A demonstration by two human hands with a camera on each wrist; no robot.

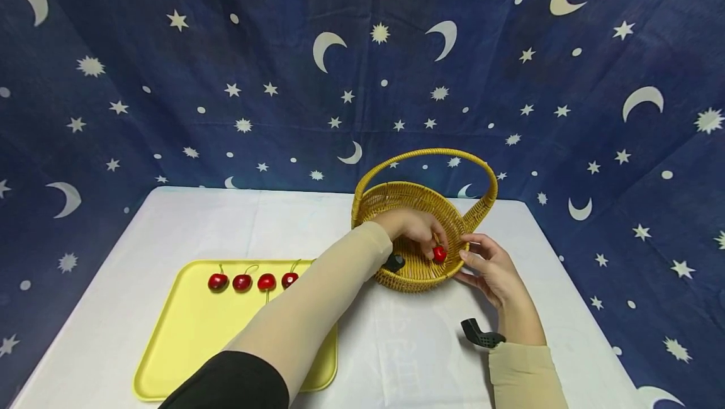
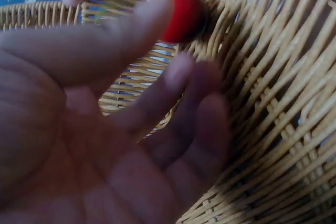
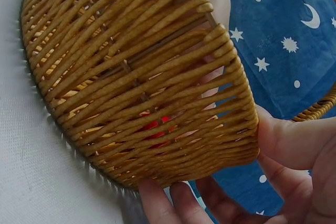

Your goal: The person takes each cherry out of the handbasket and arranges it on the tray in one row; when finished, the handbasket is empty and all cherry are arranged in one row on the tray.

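Observation:
My left hand (image 1: 416,228) reaches inside the round wicker basket (image 1: 409,285). Its thumb and a finger pinch a red cherry (image 1: 439,254), low by the basket's right wall. In the left wrist view the thumb lies against the cherry (image 2: 184,17), while the other visible fingers curl loosely below it; the index finger is largely hidden. On the basket's right side, my right hand (image 1: 491,268) holds the rim, thumb on top and fingers underneath. Through the weave in the right wrist view, a patch of the red cherry (image 3: 156,124) shows.
A yellow tray (image 1: 187,327) lies at the left of the white table (image 1: 396,346), partly covered by my left arm. Several dark red cherries (image 1: 241,282) with stems line its far edge. The basket's tall handle (image 1: 425,152) arches above, before a blue star-patterned cloth (image 1: 283,157).

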